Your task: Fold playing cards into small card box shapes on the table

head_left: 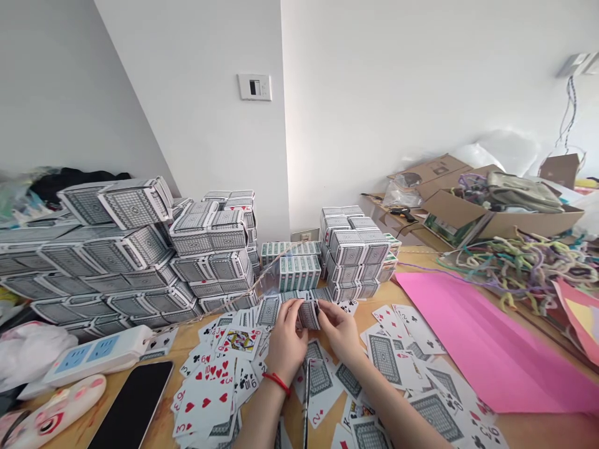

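Observation:
My left hand [286, 342] and my right hand [340, 332] meet over the middle of the wooden table [538, 430]. Together they pinch a small pack of playing cards [309, 314] with a grey patterned back. A red cord circles my left wrist. Loose playing cards [210, 393] lie scattered under and around both hands, some face up, some face down. Stacks of grey card packs [140, 262] rise at the left. More packs [355, 255] stand just beyond my hands.
A white power strip [93, 355], a black phone [133, 405] and a pink-and-white toy [51, 415] lie at the near left. A pink paper sheet [486, 349] covers the right. Behind it are tangled coloured cords [524, 262] and an open cardboard box [472, 212].

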A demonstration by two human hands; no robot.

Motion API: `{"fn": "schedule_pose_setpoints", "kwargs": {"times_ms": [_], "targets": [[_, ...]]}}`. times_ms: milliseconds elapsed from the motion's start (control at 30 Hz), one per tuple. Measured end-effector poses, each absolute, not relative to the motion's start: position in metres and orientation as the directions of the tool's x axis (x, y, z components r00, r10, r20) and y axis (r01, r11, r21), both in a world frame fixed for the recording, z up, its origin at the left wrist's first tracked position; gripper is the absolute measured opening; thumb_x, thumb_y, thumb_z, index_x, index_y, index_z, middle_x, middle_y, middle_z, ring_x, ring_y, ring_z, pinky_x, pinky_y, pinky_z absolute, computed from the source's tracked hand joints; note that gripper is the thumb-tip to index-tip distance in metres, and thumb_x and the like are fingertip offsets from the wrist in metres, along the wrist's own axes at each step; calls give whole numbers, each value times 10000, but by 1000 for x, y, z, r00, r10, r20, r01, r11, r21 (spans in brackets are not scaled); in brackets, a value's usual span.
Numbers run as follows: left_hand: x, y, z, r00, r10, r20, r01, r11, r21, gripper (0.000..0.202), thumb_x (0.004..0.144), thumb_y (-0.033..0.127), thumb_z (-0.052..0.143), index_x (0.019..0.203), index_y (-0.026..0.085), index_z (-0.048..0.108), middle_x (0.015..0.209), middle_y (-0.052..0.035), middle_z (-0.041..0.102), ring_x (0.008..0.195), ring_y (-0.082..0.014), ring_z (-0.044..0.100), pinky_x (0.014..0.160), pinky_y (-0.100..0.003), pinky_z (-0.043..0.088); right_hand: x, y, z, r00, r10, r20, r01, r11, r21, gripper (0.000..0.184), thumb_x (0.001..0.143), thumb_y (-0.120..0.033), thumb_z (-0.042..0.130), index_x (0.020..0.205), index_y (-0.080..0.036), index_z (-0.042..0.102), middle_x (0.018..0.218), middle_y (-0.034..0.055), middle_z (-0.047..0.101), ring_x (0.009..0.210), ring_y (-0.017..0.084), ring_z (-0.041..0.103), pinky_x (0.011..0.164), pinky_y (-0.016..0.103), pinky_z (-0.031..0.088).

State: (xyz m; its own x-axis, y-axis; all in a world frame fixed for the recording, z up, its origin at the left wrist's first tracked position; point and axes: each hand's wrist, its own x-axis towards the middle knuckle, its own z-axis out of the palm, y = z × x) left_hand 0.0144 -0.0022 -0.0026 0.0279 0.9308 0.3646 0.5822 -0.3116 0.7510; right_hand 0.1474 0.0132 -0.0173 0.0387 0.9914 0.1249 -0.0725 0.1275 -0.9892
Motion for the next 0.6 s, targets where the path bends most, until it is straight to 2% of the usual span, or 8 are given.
{"fn": "schedule_pose_setpoints", "kwargs": {"times_ms": [333, 467, 600], "targets": [[14, -2, -5, -10, 930, 367, 551, -301, 778, 520, 665, 44, 464, 1141, 255, 469, 1198, -55, 431, 1097, -231, 441, 896, -373, 410, 151, 12, -8, -26, 987, 160, -57, 159, -986, 262, 716, -359, 574, 911, -207, 663, 950, 70, 663, 892, 255, 586, 800, 386, 445], [13, -2, -5, 2, 928, 373, 594, -301, 746, 524, 677, 52, 471, 1154, 267, 452, 1198, -47, 427, 1088, -220, 451, 865, -356, 439, 153, 14, -6, -76, 987, 141, 4, 142, -990, 312, 733, -415, 544, 886, -177, 674, 844, 71, 673, 726, 209, 596, 643, 309, 475], [12, -2, -6, 16, 921, 389, 613, -316, 724, 531, 679, 59, 485, 1166, 265, 437, 1193, -52, 427, 1080, -223, 460, 852, -360, 452, 153, 15, -6, -112, 989, 100, -2, 100, -995, 350, 742, -432, 531, 922, -159, 655, 633, 30, 630, 504, 132, 535, 474, 238, 432]]}}
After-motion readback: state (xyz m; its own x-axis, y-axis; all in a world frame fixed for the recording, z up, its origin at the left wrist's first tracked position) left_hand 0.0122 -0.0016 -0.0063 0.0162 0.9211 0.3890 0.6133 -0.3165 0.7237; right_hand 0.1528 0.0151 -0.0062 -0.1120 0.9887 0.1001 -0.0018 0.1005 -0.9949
